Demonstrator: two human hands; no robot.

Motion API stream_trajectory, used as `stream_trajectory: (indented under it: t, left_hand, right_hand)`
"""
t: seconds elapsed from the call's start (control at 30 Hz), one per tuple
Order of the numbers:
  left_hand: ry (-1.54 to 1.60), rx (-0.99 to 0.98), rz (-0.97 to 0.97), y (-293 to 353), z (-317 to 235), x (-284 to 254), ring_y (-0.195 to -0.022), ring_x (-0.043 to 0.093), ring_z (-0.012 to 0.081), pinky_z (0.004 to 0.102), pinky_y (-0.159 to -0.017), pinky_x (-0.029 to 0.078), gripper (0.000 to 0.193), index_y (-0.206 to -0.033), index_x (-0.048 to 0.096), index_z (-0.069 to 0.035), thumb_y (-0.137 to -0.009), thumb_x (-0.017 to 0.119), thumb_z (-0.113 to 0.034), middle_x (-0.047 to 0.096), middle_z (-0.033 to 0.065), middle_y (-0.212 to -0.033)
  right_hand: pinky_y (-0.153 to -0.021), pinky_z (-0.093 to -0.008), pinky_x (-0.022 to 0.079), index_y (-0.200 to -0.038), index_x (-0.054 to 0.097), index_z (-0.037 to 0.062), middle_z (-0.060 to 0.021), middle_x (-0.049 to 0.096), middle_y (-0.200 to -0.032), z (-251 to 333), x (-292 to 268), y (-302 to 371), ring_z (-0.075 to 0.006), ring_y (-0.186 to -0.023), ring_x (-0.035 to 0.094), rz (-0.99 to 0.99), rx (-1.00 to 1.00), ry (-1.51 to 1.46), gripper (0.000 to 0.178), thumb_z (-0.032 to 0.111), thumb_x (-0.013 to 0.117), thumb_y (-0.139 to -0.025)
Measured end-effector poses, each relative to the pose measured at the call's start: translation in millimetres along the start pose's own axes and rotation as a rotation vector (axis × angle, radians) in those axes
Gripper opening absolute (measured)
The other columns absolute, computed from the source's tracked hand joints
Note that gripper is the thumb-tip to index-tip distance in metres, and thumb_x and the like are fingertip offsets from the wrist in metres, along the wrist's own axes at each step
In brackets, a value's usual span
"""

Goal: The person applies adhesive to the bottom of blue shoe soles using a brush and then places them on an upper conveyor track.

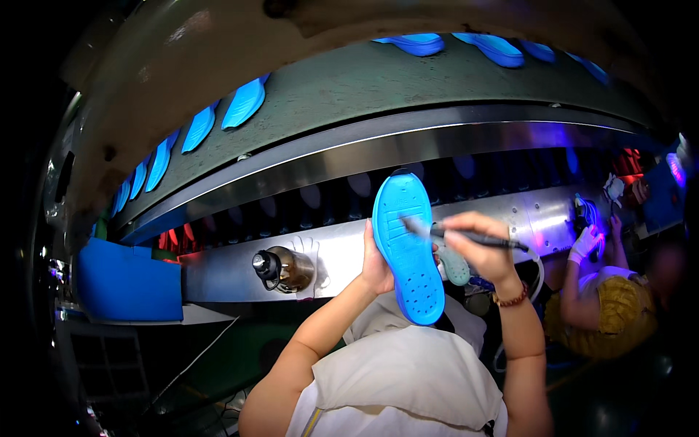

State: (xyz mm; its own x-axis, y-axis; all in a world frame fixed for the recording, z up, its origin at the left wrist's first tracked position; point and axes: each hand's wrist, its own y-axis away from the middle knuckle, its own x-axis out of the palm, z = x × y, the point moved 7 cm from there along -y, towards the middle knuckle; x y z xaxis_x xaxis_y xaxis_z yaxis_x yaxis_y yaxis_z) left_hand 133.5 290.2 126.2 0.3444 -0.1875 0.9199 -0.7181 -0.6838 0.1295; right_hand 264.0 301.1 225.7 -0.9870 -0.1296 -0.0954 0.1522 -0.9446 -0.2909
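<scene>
A bright blue shoe sole (411, 251) stands lengthwise before my body, its holed end toward me. My left hand (376, 264) is closed on the sole's left edge, partly hidden behind it. In my right hand (482, 246) is a brush (514, 243) with a dark handle. Its blurred bristles are over the grooved upper part of the sole; whether they touch it I cannot tell. A pale tube (539, 277) curves down near the handle's rear end. Below my right hand shows a pale green sole-shaped piece (455, 265) with holes.
Blue soles (246, 102) lie along a green conveyor belt (320, 91) behind a metal rail (364, 138). A metal canister (294, 270) stands on the steel ledge (226, 273), left of a blue box (127, 280)'s right side. At right, a gloved co-worker's hand (585, 244) works under purple light.
</scene>
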Motion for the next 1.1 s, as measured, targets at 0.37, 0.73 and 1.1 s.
stream_trajectory:
  t: [0.37, 0.73, 1.1]
  left_hand:
    - [-0.113, 0.144, -0.158, -8.1, -10.0, 24.6, -0.108, 0.047, 0.0277, 0.0428, -0.092, 0.039, 0.088, -0.129, 0.033, -0.008, -0.075, 0.015, -0.074, 0.046, 0.0141, -0.121]
    - [-0.099, 0.394, -0.034, -11.6, -46.2, 40.1, -0.079, 0.057, 0.0304, 0.042, -0.07, 0.048, 0.103, -0.113, 0.042, -0.001, -0.063, 0.008, -0.084, 0.055, 0.0201, -0.093]
    - [-0.165, 0.56, 0.003, -5.0, -83.3, 44.0, -0.08, 0.057, 0.0325, 0.0463, -0.072, 0.047, 0.096, -0.116, 0.042, -0.004, -0.067, 0.01, -0.081, 0.055, 0.0219, -0.094]
  right_hand:
    - [-0.066, -0.0247, 0.049, -0.087, 0.063, -0.0026, -0.0119, 0.063, -0.081, -4.9, 3.0, 5.0, -0.0155, -0.072, 0.061, 0.096, 0.127, -0.165, 0.016, 0.001, 0.064, -0.071]
    - [-0.077, -0.0293, 0.046, -0.083, 0.067, 0.0048, -0.0089, 0.064, -0.084, 28.2, 19.6, 20.7, -0.0204, -0.083, 0.059, 0.327, -0.195, 0.074, 0.018, 0.003, 0.068, -0.064]
    - [-0.082, -0.0311, 0.045, -0.087, 0.066, 0.0077, -0.0081, 0.065, -0.09, 26.2, 20.3, 44.3, -0.0209, -0.091, 0.058, 0.495, -0.119, -0.074, 0.02, 0.006, 0.069, -0.068]
